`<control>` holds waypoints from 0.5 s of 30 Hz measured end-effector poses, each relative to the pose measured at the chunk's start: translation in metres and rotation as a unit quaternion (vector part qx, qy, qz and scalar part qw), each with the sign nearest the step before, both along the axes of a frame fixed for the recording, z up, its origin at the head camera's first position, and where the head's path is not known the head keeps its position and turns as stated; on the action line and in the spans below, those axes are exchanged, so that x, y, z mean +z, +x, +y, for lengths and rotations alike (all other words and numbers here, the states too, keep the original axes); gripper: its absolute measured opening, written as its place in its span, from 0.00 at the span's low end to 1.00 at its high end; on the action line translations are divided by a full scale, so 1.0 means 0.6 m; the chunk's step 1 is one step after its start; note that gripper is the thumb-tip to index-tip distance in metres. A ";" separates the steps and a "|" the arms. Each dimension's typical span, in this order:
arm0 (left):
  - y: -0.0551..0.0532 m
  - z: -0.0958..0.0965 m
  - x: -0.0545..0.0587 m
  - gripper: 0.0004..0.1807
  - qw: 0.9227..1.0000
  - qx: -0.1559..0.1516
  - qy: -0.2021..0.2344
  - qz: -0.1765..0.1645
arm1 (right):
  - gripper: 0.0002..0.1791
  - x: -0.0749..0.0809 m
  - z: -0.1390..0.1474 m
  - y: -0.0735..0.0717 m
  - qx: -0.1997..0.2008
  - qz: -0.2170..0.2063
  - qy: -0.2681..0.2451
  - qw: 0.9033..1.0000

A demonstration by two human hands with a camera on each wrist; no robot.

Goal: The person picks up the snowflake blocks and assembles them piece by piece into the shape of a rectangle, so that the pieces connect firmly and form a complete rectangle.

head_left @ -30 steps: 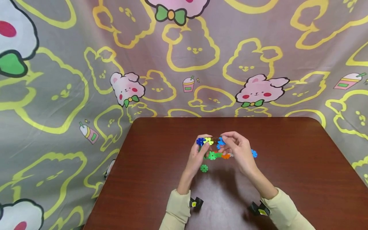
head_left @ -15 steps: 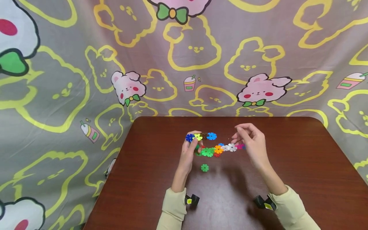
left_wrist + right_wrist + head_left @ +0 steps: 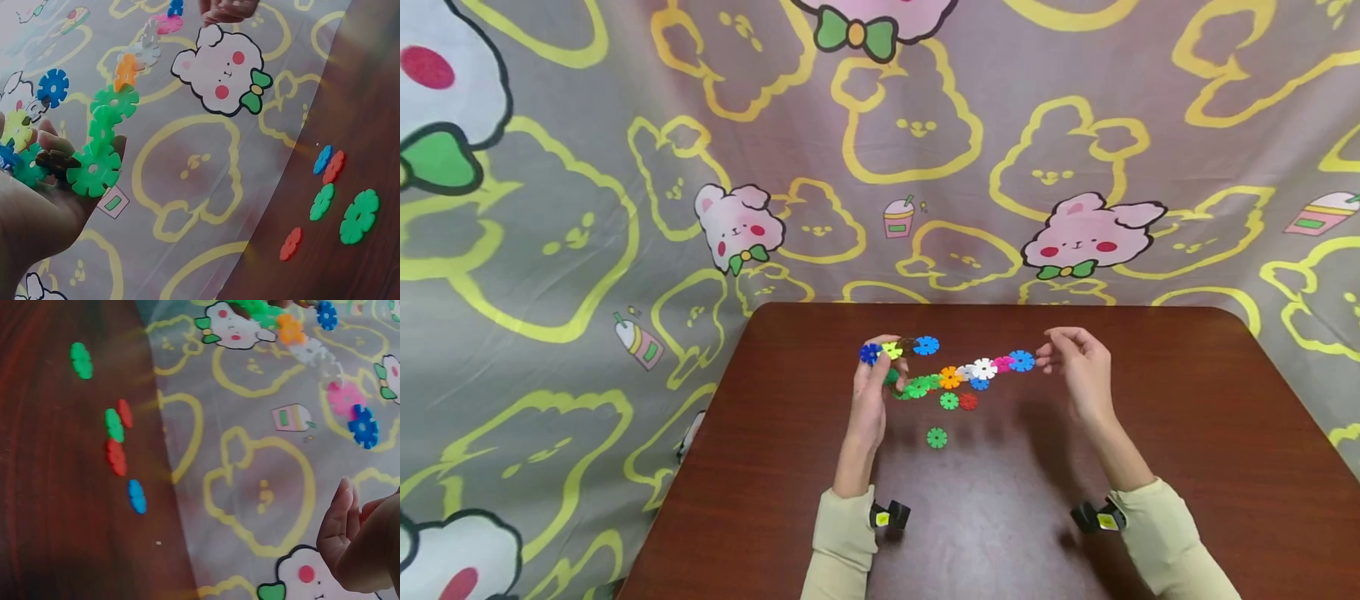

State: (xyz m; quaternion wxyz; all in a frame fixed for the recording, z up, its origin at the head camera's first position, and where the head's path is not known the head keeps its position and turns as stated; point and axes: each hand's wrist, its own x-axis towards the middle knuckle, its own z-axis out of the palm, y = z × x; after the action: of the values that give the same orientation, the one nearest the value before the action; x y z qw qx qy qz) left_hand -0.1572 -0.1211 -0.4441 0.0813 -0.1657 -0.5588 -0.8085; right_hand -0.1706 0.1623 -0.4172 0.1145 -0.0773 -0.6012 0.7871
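My left hand (image 3: 867, 400) grips a bent chain of interlocking plastic snowflake discs (image 3: 949, 377), raised above the table. One arm of the chain runs through dark blue, yellow, brown and blue discs. The other stretches right through green, orange, white and pink discs to a blue end disc (image 3: 1021, 361). In the left wrist view green and brown discs (image 3: 59, 160) lie against the palm. My right hand (image 3: 1086, 379) hovers just right of that blue end, apart from it. Its fingers are loosely bent, with nothing visible between them, as the right wrist view also shows.
Several loose discs lie on the brown table (image 3: 775, 467) below the chain: a green disc (image 3: 937, 437) nearest me, another green disc (image 3: 949, 401), a red disc (image 3: 968, 402) and a blue disc (image 3: 980, 383). A patterned cloth (image 3: 820, 150) hangs around the table.
My right hand has come off the chain's blue disc and moved right. My left hand has carried the chain left, so its long arm and the loose discs now show.
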 end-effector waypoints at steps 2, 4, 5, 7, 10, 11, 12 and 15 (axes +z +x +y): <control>0.000 -0.003 0.002 0.23 1.000 0.003 0.007 -0.003 | 0.08 -0.012 -0.004 -0.005 0.011 -0.016 0.031 0.999; -0.001 -0.006 0.003 0.18 1.000 0.009 0.015 -0.006 | 0.10 -0.028 -0.010 -0.012 0.033 -0.030 0.080 0.996; -0.002 -0.007 0.003 0.16 1.000 0.011 0.016 -0.008 | 0.11 -0.038 -0.012 -0.017 0.050 -0.036 0.110 0.992; -0.003 -0.009 0.003 0.14 1.000 0.015 0.018 -0.012 | 0.12 -0.060 -0.018 -0.026 0.085 -0.047 0.173 0.980; -0.004 -0.010 0.002 0.15 1.000 0.015 0.018 -0.016 | 0.14 -0.098 -0.029 -0.035 0.143 -0.052 0.259 0.954; -0.005 -0.010 0.001 0.15 1.000 0.015 0.018 -0.018 | 0.14 -0.111 -0.032 -0.037 0.160 -0.049 0.290 0.942; -0.004 -0.010 0.001 0.14 1.000 0.016 0.018 -0.019 | 0.14 -0.122 -0.037 -0.038 0.176 -0.045 0.319 0.930; -0.004 -0.010 0.000 0.14 0.999 0.019 0.020 -0.022 | 0.16 -0.151 -0.050 -0.041 0.218 -0.016 0.388 0.895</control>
State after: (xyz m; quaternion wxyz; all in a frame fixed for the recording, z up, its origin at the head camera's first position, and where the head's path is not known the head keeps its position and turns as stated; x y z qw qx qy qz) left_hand -0.1593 -0.1271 -0.4440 0.0873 -0.1358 -0.5472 -0.8213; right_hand -0.1949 0.1322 -0.5081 -0.0487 0.0933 -0.8626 0.4949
